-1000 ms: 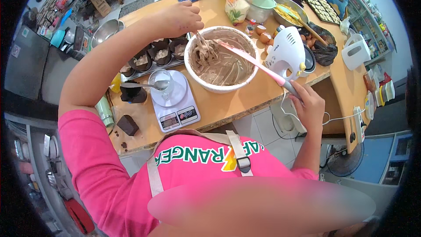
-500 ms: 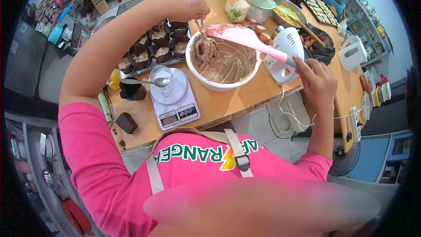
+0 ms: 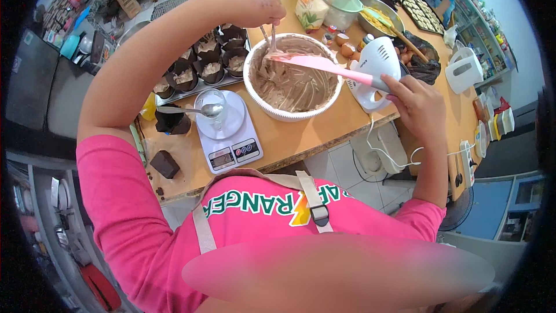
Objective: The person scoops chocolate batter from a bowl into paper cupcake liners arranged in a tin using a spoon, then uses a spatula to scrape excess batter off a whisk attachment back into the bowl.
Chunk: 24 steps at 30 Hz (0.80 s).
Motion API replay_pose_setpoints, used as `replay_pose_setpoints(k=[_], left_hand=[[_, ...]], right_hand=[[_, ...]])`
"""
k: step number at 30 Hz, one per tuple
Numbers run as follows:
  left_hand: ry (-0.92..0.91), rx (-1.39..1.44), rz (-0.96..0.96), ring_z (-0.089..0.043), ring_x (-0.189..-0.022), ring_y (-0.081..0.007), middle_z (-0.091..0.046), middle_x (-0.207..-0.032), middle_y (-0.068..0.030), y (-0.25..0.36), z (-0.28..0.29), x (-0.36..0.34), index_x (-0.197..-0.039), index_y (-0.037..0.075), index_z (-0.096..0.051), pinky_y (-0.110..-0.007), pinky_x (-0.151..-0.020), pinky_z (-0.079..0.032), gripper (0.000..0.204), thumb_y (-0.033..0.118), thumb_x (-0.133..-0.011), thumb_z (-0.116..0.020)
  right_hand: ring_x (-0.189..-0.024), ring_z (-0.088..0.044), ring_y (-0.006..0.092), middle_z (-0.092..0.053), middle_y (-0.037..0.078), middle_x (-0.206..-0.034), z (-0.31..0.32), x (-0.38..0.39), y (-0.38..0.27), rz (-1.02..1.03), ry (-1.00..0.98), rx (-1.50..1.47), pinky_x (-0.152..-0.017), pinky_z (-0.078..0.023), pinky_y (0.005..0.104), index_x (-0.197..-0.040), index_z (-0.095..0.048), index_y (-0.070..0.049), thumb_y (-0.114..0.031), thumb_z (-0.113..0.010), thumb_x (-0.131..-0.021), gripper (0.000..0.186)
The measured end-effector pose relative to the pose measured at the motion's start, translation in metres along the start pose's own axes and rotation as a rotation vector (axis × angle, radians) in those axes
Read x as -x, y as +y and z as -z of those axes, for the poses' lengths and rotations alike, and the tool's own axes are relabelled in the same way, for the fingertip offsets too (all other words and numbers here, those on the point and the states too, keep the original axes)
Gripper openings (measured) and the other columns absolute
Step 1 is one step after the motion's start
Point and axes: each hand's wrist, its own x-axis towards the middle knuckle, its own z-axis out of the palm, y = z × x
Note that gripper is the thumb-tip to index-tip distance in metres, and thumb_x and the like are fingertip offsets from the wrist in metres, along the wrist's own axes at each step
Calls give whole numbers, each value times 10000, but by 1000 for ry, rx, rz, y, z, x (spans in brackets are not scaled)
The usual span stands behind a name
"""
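On a wooden table (image 3: 315, 136) stands a white bowl (image 3: 294, 116) smeared with brown batter (image 3: 295, 88). Over it reaches a pink spatula (image 3: 325, 65), handle gripped by the right hand (image 3: 416, 105); the left hand (image 3: 259, 6), fingers pinched, grasps slim metal stems (image 3: 273, 36).

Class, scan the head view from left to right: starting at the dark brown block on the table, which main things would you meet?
Dark brown block, kitchen scale, white bowl, hand mixer, right hand, white handled container.
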Motion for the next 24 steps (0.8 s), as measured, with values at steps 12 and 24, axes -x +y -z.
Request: replay_pose_setpoints(k=[12, 24], left_hand=[[-10, -41, 35, -604, -868, -261, -646, -787, -66, 12, 10, -10, -836, 99, -683, -404, -811, -426, 160, 223, -868, -585], [58, 3, -16, -609, -849, -209, -643, -807, -33, -2, -9, 11, -875, 132, -636, -391, -808, -387, 123, 229, -878, -560]], right_hand=[[-638, -570, 229, -546, 32, -734, 31, -18, -7, 9, -66, 27, -561, -433, 364, -1154, -646, -200, -242, -655, -804, 353], [-642, -577, 243, -565, 47, -741, 41, 8, 6, 34, -140, -43, -551, -416, 369, -1130, -659, -175, -214, -685, -761, 372]])
